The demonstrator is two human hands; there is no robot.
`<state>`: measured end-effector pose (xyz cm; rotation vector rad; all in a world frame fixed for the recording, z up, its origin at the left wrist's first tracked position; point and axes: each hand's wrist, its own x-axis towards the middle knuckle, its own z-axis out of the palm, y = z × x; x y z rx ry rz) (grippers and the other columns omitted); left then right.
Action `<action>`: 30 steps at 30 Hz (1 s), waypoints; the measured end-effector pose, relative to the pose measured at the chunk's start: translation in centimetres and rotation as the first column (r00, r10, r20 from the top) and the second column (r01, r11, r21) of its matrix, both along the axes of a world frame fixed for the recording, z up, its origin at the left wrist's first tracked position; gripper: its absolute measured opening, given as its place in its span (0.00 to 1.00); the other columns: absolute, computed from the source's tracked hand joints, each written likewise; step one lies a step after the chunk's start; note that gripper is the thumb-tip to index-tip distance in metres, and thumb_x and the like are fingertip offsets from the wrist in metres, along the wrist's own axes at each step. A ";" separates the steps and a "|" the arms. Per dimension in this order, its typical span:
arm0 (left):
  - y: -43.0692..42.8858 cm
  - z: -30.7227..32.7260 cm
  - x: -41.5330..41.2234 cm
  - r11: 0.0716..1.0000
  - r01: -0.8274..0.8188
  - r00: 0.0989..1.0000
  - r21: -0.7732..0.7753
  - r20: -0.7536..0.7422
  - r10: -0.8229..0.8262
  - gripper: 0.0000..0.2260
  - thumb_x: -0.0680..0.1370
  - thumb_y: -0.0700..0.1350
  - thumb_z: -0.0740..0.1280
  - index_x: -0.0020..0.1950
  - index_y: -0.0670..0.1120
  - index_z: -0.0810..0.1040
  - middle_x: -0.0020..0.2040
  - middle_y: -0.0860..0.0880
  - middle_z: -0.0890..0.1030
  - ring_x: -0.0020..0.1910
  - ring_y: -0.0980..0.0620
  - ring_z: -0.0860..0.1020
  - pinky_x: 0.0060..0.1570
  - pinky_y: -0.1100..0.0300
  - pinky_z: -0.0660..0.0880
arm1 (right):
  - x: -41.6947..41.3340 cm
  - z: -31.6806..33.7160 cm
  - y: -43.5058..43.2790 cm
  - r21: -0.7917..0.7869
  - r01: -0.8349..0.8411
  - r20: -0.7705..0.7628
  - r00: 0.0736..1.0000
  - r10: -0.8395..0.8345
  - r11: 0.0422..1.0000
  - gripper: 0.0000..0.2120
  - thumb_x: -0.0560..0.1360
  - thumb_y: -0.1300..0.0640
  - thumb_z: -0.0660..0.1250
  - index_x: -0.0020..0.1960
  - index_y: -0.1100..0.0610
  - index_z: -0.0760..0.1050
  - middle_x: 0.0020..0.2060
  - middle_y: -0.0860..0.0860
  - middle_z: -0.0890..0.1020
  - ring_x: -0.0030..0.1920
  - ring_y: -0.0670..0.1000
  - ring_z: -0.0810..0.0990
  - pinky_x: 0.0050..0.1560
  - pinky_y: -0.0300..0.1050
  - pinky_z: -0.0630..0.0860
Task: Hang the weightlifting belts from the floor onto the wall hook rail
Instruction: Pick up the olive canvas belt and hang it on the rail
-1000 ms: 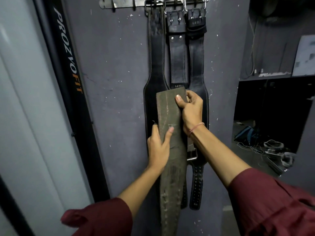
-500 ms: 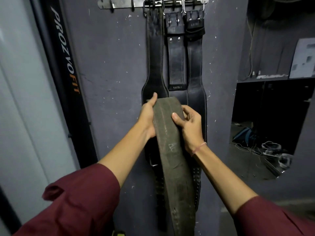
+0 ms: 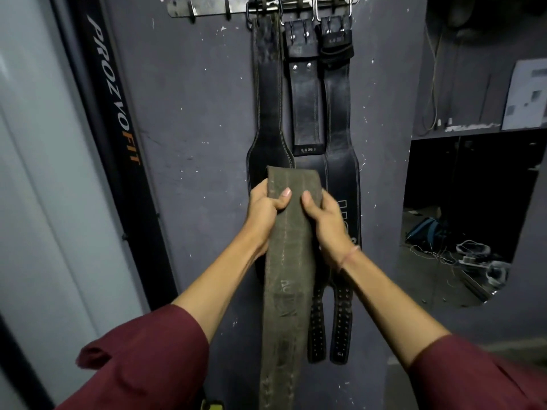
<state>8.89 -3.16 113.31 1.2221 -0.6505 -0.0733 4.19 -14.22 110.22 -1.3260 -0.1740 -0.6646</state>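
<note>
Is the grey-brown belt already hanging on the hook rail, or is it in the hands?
In the hands. Left hand and right hand grip the grey-brown belt near its top, well below the hook rail.

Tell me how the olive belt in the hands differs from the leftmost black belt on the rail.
The olive belt is dull grey-green and scuffed; the leftmost black belt is dark leather with pale stitching. The olive belt is gripped by the left hand and right hand, below the hook rail; the black belt hangs from it by its buckle. Both run vertically against the wall.
</note>
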 end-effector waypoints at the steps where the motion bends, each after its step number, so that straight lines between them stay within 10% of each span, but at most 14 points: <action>1: 0.2 -0.3 -0.1 1.000 0.007 1.000 -0.013 0.002 -0.007 0.09 0.79 0.32 0.62 0.54 0.41 0.79 0.46 0.43 0.84 0.42 0.49 0.84 0.43 0.53 0.83 | 0.5 1.8 -0.1 0.015 0.009 -0.016 1.000 -0.009 1.000 0.14 0.82 0.57 0.61 0.60 0.66 0.76 0.51 0.60 0.84 0.49 0.54 0.83 0.54 0.51 0.80; 10: 2.6 0.9 1.0 0.987 0.081 0.876 -0.142 -0.461 -0.138 0.27 0.80 0.62 0.57 0.54 0.40 0.83 0.46 0.38 0.85 0.43 0.42 0.83 0.48 0.49 0.79 | 1.6 2.8 1.1 -0.168 -0.026 0.004 1.000 0.027 0.985 0.09 0.78 0.68 0.63 0.57 0.70 0.75 0.42 0.55 0.83 0.41 0.49 0.82 0.43 0.41 0.81; 13: 2.7 2.5 1.9 0.996 0.036 0.841 -0.085 -0.536 -0.076 0.22 0.81 0.55 0.59 0.59 0.38 0.80 0.51 0.37 0.83 0.47 0.40 0.81 0.51 0.48 0.78 | 1.0 1.9 1.0 -0.208 -0.044 0.010 0.999 0.047 0.977 0.06 0.77 0.71 0.63 0.54 0.69 0.75 0.42 0.54 0.83 0.41 0.48 0.82 0.42 0.39 0.80; 18: 1.7 1.6 2.2 0.988 -0.043 0.920 -0.151 -0.391 -0.020 0.15 0.75 0.31 0.61 0.59 0.40 0.76 0.49 0.39 0.83 0.46 0.41 0.82 0.40 0.50 0.81 | -0.4 -2.0 -0.7 -0.110 -0.049 -0.113 0.993 0.037 0.993 0.10 0.76 0.70 0.65 0.57 0.68 0.76 0.48 0.59 0.85 0.47 0.55 0.83 0.49 0.50 0.81; 22: 1.3 0.3 2.1 0.992 -0.017 0.927 -0.126 -0.374 -0.032 0.21 0.69 0.32 0.62 0.62 0.40 0.77 0.49 0.40 0.82 0.45 0.41 0.82 0.35 0.53 0.81 | -0.6 -4.2 -0.6 0.015 -0.119 -0.204 0.972 0.119 0.993 0.15 0.78 0.59 0.67 0.60 0.69 0.75 0.55 0.62 0.83 0.54 0.60 0.81 0.63 0.63 0.74; 30: 0.1 -2.4 1.2 0.996 0.042 0.974 -0.082 -0.219 -0.059 0.15 0.74 0.35 0.66 0.60 0.42 0.79 0.50 0.42 0.84 0.46 0.46 0.83 0.42 0.54 0.81 | 1.1 1.8 -0.3 -0.031 -0.044 -0.116 0.992 0.040 0.999 0.12 0.80 0.57 0.65 0.56 0.65 0.79 0.45 0.57 0.85 0.44 0.52 0.84 0.45 0.43 0.82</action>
